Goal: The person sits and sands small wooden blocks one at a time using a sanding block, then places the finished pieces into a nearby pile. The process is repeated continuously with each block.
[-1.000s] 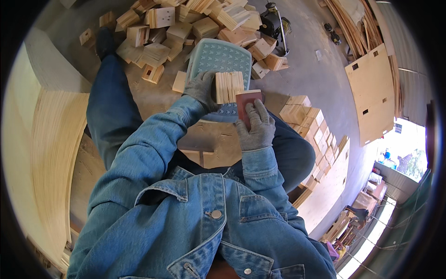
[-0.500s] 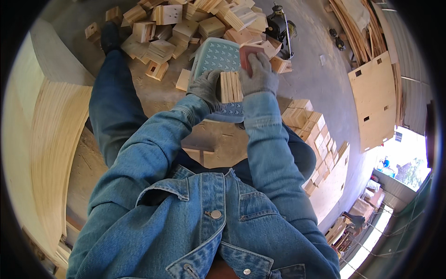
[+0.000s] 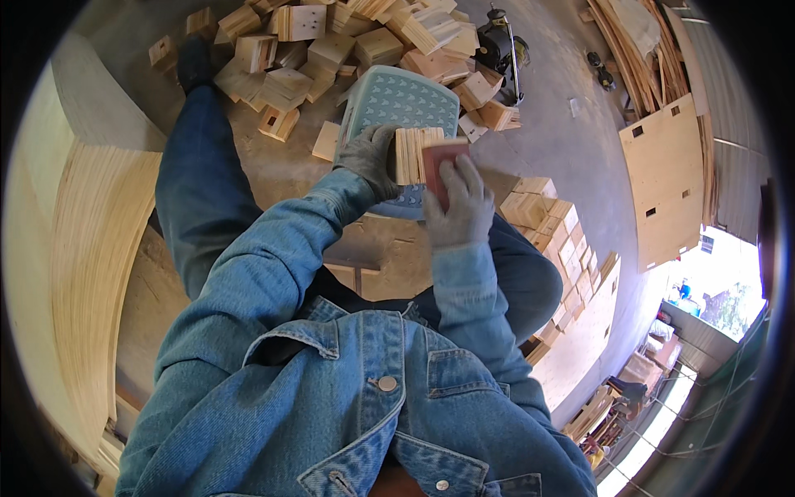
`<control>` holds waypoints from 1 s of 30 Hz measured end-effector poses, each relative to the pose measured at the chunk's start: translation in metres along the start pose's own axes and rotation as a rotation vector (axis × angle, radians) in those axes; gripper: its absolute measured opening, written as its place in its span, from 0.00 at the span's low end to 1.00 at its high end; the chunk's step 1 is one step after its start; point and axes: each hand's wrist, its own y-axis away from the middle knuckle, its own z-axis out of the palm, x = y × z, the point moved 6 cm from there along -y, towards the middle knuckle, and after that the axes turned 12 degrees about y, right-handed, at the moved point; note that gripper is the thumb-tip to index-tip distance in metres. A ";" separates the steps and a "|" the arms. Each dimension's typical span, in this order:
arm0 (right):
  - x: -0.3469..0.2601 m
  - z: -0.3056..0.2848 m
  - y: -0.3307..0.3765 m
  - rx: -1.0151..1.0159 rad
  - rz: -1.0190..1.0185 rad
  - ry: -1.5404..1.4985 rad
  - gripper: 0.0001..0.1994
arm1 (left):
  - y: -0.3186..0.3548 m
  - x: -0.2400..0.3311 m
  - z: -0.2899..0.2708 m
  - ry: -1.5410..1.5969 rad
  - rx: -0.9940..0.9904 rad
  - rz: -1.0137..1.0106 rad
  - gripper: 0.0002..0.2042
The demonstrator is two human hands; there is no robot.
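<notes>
- A small pale plywood block with a striped layered edge [image 3: 411,154] is being gripped in the grey-gloved left hand [image 3: 370,157], whose fingers are being curled closed around the block's left side.
- A reddish-brown sanding pad [image 3: 441,166] is being pressed flat against the right face of the block by the grey-gloved right hand [image 3: 460,205]; its fingers are being laid nearly straight over the pad, so that the pad is being pinned rather than pinched.
- The block is being held up in front of the chest, above a pale green patterned plastic stool [image 3: 400,103] lying just beyond the hands.
- The block's long axis is being kept roughly upright in the view, its layered edge turned towards the camera; the pad is lying immediately to the right of it, touching, with its own long side running along the same line.
- The right hand is the one being kept against the pad, and the left is the nearer one to the block.
- A loose heap of similar wooden blocks [image 3: 331,41] is being left on the concrete floor at the far side, beyond the stool.
- A neat stack of blocks [image 3: 555,228] is being kept at the right, near the knee.
- Nothing is standing between the hands and the block.
</notes>
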 end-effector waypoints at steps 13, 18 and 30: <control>0.000 0.026 -0.088 -0.067 0.011 0.098 0.31 | 0.001 -0.005 0.002 0.025 0.010 -0.012 0.48; -0.010 -0.003 0.017 -0.066 -0.040 0.071 0.32 | -0.001 0.004 -0.002 0.019 -0.007 -0.004 0.48; -0.025 0.007 -0.070 -0.104 -0.027 0.124 0.29 | 0.001 -0.006 0.003 0.000 0.036 0.028 0.47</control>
